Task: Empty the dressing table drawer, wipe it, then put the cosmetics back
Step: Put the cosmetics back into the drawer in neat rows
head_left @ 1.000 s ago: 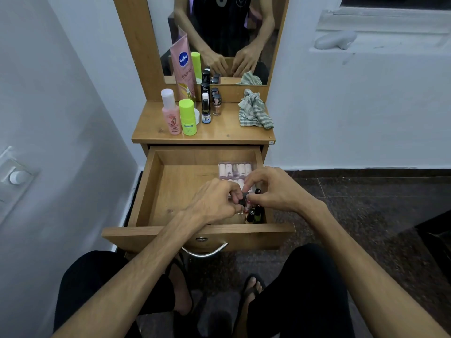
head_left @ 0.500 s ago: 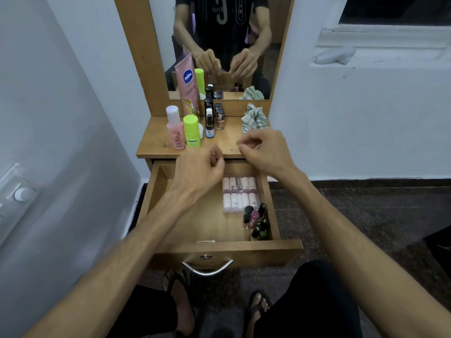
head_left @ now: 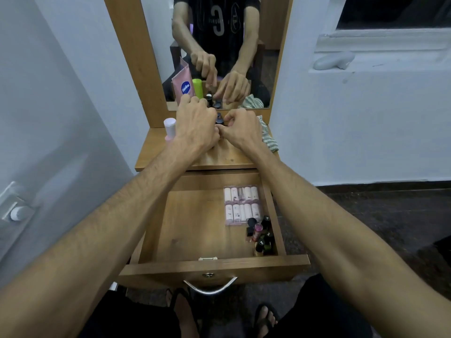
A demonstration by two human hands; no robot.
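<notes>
The wooden drawer (head_left: 214, 267) stands pulled open. A clear packet of pale pink tubes (head_left: 241, 204) lies along its right side, with a cluster of small dark and pink bottles (head_left: 262, 236) in the front right corner. Both hands are up over the tabletop (head_left: 219, 157). My left hand (head_left: 195, 128) has its fingers curled down among the standing bottles. My right hand (head_left: 240, 131) pinches thumb to forefinger beside dark bottle caps (head_left: 219, 119). What each hand holds is mostly hidden; each seems to hold a small bottle. A pink bottle (head_left: 169, 129) stands left of my left hand.
A pink Vaseline tube (head_left: 183, 84) leans on the mirror (head_left: 219, 45). A striped cloth (head_left: 268, 140) lies at the tabletop's right end. White walls close in on both sides, with a switch (head_left: 18, 212) on the left. My sandalled feet are under the drawer.
Both hands have risen from the drawer's front right corner, fingers pinched, and moved forward to the bottles on the tabletop. The view has tilted up with them.
</notes>
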